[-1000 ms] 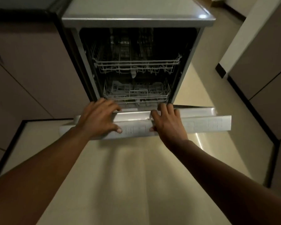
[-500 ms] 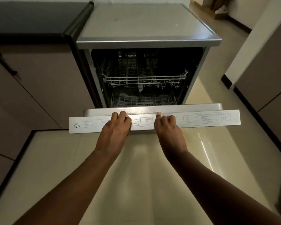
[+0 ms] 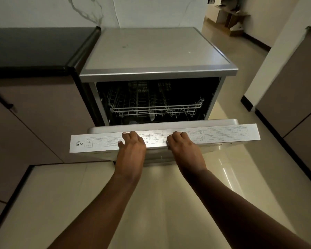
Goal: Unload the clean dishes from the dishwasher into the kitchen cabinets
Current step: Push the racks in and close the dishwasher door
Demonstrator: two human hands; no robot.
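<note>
Between both hands, door [image 3: 223, 135] top edge; left hand [image 3: 132, 147] and right hand [image 3: 182, 146] curled over it; upper rack [image 3: 156, 108] beyond, door half-open.

A long white label [image 3: 223, 134] ran along the top edge of the dishwasher door [image 3: 169, 155]. At its left end stood a round logo with the number "13" beside it [image 3: 79, 143]. Under that, a cell seemed to read "ECO", though I could not be sure. The rest of the label was a printed table of small rows and symbols, too fine and blurred to read. The left hand [image 3: 131, 150] and the right hand [image 3: 182, 146] covered part of that table near its middle. Nothing else in the room carried readable writing.
</note>
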